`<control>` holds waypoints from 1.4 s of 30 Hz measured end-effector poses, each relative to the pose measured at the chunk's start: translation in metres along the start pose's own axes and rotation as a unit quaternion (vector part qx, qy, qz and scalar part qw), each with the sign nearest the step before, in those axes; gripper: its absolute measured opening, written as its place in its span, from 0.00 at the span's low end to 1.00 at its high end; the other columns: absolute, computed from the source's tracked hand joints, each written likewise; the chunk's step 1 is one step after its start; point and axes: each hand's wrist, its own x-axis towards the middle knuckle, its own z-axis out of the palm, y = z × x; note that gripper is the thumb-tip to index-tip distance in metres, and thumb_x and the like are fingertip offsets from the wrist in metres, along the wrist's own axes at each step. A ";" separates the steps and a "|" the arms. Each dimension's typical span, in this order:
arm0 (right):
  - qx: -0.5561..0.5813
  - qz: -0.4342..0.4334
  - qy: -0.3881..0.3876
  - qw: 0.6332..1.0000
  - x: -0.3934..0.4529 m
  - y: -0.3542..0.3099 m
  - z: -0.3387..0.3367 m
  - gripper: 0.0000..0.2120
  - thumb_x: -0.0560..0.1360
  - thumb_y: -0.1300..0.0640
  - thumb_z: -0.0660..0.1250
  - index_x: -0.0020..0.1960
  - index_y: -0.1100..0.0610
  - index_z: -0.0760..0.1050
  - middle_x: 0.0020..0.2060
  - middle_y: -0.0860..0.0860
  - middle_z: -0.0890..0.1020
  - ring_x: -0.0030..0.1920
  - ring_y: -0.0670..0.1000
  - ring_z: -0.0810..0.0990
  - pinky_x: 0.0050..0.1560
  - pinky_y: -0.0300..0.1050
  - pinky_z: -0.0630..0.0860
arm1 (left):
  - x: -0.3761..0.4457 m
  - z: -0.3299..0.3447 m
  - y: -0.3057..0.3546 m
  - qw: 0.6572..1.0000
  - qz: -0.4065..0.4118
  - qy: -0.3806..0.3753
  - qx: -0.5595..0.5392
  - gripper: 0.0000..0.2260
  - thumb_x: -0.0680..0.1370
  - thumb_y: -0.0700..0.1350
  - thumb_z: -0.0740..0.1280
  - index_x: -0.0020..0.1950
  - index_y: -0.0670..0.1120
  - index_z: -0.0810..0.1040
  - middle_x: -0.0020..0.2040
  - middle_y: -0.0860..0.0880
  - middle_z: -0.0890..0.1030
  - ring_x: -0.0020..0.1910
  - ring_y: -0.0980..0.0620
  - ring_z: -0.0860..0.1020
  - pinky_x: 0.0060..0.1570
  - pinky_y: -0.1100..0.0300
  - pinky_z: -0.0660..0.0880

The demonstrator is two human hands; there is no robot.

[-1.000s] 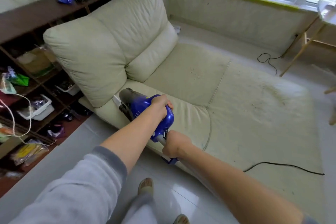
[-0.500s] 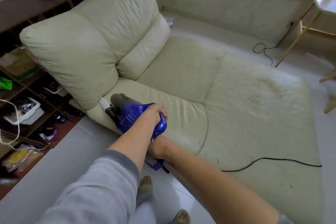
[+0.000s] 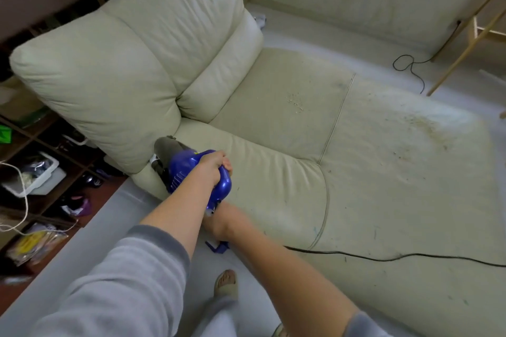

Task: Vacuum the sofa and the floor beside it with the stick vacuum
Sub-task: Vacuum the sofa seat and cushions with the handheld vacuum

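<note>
The blue vacuum (image 3: 189, 169) lies against the near edge of the cream sofa (image 3: 287, 107), its grey dust cup under the back cushion (image 3: 109, 85). My left hand (image 3: 215, 165) grips the vacuum's top handle. My right hand (image 3: 219, 220) is just below it and holds the lower rear part of the vacuum; its fingers are hidden behind my left forearm. The nozzle is out of sight. Crumbs and dark specks lie on the seat (image 3: 295, 100) and on the long chaise part (image 3: 427, 128).
The black power cord (image 3: 383, 258) runs across the sofa's near corner to the right. A dark shelf unit (image 3: 41, 161) full of clutter stands at the left. My feet (image 3: 226, 282) stand on the pale floor (image 3: 109, 227). Wooden table legs (image 3: 465, 49) and another cord (image 3: 410, 65) are at the far right.
Both hands and the vacuum have slid left and away along the sofa's edge, toward the back cushion. The view has tipped downward and closer.
</note>
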 end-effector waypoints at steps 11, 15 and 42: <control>0.052 -0.032 0.006 0.998 -0.069 0.017 -0.037 0.13 0.79 0.57 0.57 0.36 0.57 0.65 0.41 0.56 0.72 0.42 0.54 0.69 0.44 0.44 0.67 | -0.018 0.022 -0.010 0.996 0.063 0.021 0.055 0.17 0.82 0.37 0.53 0.32 0.44 0.60 0.15 0.50 0.62 0.11 0.55 0.60 0.17 0.74 0.58; 0.014 -0.036 0.004 0.999 -0.066 0.022 -0.018 0.10 0.79 0.57 0.58 0.40 0.58 0.68 0.41 0.56 0.74 0.43 0.55 0.73 0.44 0.44 0.69 | -0.027 0.016 -0.022 0.997 0.059 0.031 0.040 0.18 0.82 0.38 0.55 0.31 0.44 0.62 0.15 0.51 0.62 0.11 0.55 0.60 0.17 0.74 0.58; -0.007 -0.005 0.018 1.000 -0.071 0.007 -0.033 0.12 0.79 0.56 0.59 0.36 0.55 0.66 0.41 0.54 0.74 0.42 0.53 0.72 0.43 0.44 0.67 | -0.026 0.011 -0.011 0.997 0.064 0.006 0.044 0.17 0.83 0.40 0.54 0.32 0.44 0.62 0.25 0.49 0.66 0.21 0.54 0.64 0.23 0.68 0.61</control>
